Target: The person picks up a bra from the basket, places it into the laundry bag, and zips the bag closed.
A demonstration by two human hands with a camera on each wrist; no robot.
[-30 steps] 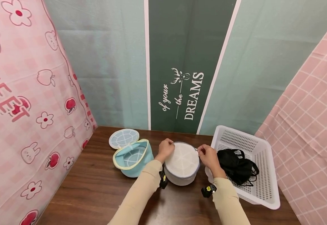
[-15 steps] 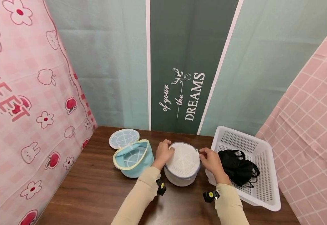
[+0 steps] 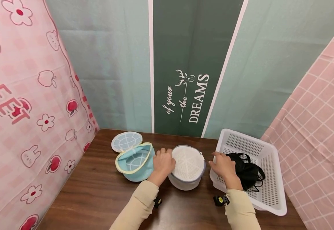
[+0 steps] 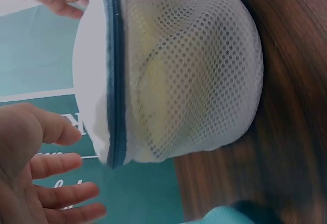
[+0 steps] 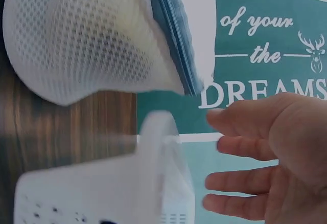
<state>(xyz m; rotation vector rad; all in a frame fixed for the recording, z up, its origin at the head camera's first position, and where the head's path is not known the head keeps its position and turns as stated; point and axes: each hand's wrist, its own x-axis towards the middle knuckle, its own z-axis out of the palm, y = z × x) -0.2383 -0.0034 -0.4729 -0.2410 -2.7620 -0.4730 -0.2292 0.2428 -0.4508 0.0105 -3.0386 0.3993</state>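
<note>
- Between left grip and right grip, upright on table: white mesh bag, just beside left, farther from right.
- In both cases fingers extended, apart, nothing clamped; impossible to tell whether left touching bag.
- Through mesh: pale yellow contents, too indistinct to identify.
- At right, partly behind right grip: white perforated basket with black strapped fabric inside.
- At left, partly hidden by left grip: light-blue bag, mouth open.
- Behind: lettered curtain, top cut off.
</note>
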